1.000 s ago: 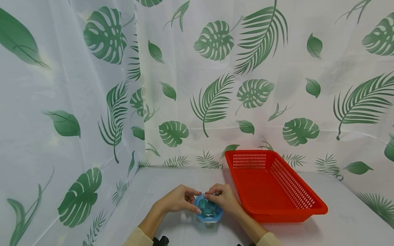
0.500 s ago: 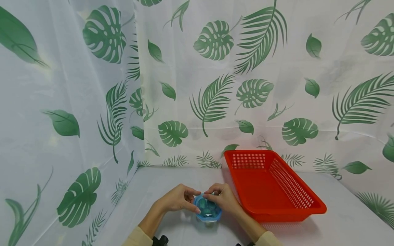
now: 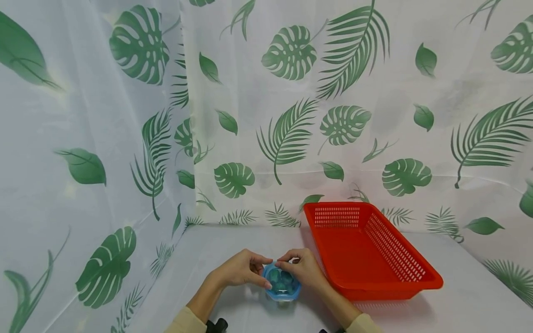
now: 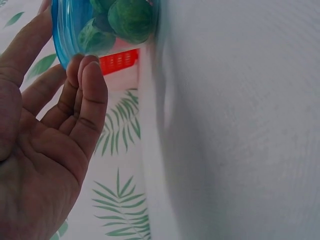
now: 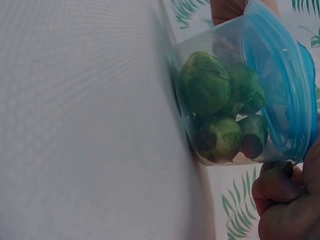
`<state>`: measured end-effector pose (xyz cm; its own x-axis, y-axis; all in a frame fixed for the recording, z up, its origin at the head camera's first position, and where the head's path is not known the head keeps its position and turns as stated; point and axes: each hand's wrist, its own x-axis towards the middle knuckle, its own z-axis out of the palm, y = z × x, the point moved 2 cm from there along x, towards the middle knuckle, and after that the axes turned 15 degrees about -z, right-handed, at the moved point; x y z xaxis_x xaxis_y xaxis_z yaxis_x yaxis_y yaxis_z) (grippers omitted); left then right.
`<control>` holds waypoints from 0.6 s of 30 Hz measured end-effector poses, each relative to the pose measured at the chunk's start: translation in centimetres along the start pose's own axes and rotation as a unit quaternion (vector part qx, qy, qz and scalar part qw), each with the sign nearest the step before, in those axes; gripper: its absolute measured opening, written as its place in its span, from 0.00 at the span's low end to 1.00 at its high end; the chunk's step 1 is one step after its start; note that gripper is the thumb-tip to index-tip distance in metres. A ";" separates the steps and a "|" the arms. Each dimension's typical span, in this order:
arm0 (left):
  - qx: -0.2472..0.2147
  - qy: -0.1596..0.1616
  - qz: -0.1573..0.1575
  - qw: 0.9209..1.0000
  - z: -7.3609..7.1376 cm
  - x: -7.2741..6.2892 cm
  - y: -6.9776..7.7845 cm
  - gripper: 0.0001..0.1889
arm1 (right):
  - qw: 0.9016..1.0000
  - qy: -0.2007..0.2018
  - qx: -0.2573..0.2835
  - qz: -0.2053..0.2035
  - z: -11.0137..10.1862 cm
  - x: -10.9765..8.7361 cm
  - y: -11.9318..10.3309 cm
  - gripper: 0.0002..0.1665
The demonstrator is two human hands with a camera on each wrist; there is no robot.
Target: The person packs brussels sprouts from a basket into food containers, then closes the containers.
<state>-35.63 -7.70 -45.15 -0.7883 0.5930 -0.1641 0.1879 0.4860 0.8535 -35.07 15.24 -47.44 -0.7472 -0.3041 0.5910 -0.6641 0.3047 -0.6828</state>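
Note:
A small clear plastic food container with a translucent blue lid stands on the white table in front of me. Several green Brussels sprouts fill it, seen through its wall in the right wrist view. My left hand holds the lid's edge from the left, thumb on the near-left side and fingertips at the far edge. From the right, my right hand pinches the far edge of the lid, its other fingers curled. The lid sits over the container's rim.
A large red plastic basket with perforated sides stands to the right, close to my right forearm. White sheeting with a green leaf print hangs behind and along the left of the table.

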 end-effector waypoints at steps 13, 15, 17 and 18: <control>0.002 -0.002 -0.001 1.000 -0.2 0.0 0.1 0.35 | 0.999 -0.016 -0.028 -0.030 0.0 0.4 -0.3 0.03; 0.002 -0.005 -0.001 1.000 -0.2 0.0 0.0 0.35 | 0.999 -0.020 -0.035 -0.028 0.0 0.4 -0.3 0.03; 0.001 -0.006 0.000 1.000 -0.2 0.1 -0.1 0.34 | 0.999 -0.022 -0.041 -0.026 0.0 0.4 -0.3 0.03; 0.001 -0.005 0.000 1.000 -0.2 0.1 -0.1 0.34 | 0.999 -0.022 -0.043 -0.024 0.0 0.4 -0.3 0.03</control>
<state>-35.82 -7.82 -45.16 -0.7820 0.6001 -0.1688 0.1892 0.4865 0.8529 -35.14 15.05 -46.97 -0.7135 -0.3595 0.6014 -0.7007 0.3641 -0.6136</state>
